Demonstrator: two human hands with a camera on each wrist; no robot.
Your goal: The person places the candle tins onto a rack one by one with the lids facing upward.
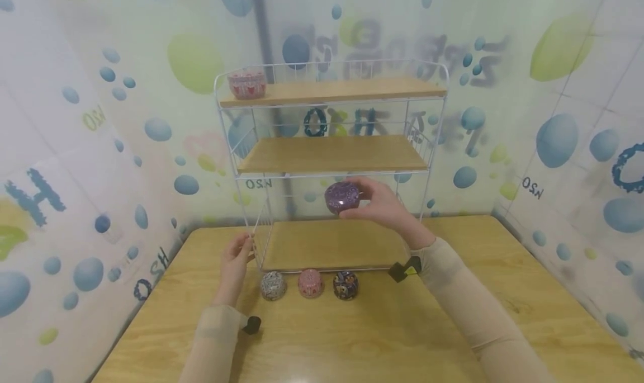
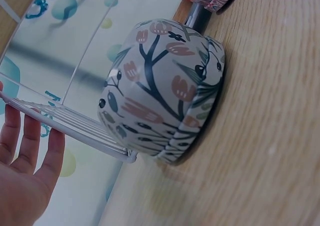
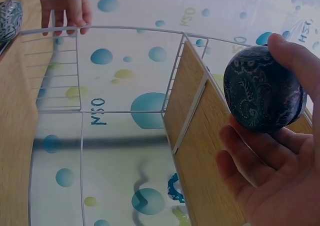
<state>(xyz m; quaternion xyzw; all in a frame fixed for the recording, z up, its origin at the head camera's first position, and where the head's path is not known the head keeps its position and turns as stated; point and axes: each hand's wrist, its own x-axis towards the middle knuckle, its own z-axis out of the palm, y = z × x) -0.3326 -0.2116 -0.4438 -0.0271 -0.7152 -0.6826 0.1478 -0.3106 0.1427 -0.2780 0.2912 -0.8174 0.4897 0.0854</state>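
While my right hand pinched: purple tin, held between thumb and fingers.
Where my left hand gripped: white side rail.
What lay above my right hand: middle board, front edge near.
What lay below: bottom board, open room over it.

Right hand raised, fingers curled in grip; left hand lower, also gripping.

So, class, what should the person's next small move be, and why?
Probably raise the glossy purple round tin slightly: in the head view, the right hand holds it below the front edge of the flat tan wooden middle shelf, which has room, and a round pink tin sits on the wooden top shelf.
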